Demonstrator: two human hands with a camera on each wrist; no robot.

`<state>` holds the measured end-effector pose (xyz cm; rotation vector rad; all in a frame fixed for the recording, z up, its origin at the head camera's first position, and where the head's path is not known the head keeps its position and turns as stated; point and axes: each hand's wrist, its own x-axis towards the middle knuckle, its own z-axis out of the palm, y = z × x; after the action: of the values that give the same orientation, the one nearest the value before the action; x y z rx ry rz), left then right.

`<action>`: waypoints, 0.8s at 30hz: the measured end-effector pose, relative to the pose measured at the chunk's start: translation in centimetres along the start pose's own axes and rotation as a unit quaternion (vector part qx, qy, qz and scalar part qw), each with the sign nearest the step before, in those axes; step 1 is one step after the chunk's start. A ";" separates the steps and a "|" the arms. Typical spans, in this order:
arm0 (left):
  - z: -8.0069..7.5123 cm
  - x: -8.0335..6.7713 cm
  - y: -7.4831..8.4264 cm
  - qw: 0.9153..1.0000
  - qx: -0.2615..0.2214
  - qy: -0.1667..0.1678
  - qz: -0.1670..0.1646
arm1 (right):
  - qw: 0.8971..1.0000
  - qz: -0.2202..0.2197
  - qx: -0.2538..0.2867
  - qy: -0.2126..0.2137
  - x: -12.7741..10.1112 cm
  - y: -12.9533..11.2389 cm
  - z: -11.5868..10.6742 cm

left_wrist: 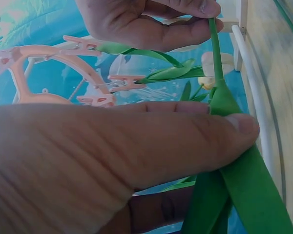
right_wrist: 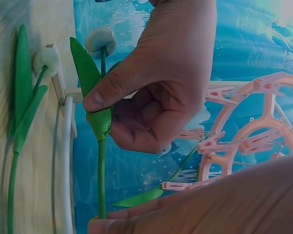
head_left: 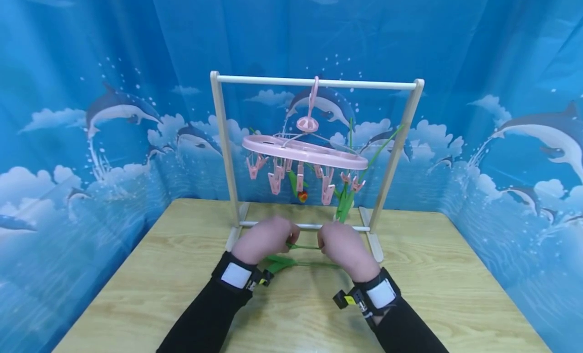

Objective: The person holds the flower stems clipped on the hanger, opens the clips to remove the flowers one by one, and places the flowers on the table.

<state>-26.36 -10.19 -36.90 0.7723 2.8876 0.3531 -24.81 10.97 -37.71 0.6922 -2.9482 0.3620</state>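
Note:
Between both hands is an artificial tulip with a white head (right_wrist: 100, 43), green leaves (left_wrist: 256, 187) and a green stem (right_wrist: 101, 175). My left hand (head_left: 268, 237) pinches it where the leaves meet the stem, thumb on the leaf base. Farther along, my right hand (head_left: 343, 245) pinches the stem between thumb and fingers. The stem runs roughly level between the hands in the head view. A second white-headed tulip (right_wrist: 22, 126) lies on the table beneath them. In the head view, the held tulip's head is hidden behind the left hand.
Behind the hands, a pink oval clip hanger (head_left: 302, 151) hangs tilted from a wooden frame (head_left: 222, 130). Several pegs dangle from it. An orange tulip (head_left: 302, 196) and a leafy tulip (head_left: 345, 203) hang head down there. The frame's white lower bar (head_left: 309, 226) is just beyond the hands.

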 end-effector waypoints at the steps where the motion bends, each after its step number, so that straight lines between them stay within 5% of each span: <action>1: 0.1 0.0 0.0 1.000 0.003 -0.003 0.003 | 1.000 -0.004 -0.001 -0.001 0.0 0.1 0.2; 24: 3.0 1.5 -2.0 0.999 -0.010 -0.037 0.029 | 0.999 -0.011 -0.023 -0.034 0.8 1.2 3.0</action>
<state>-27.99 -10.53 -40.40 0.8486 2.7927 0.3523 -26.16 10.87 -40.76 0.7440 -2.9998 0.2724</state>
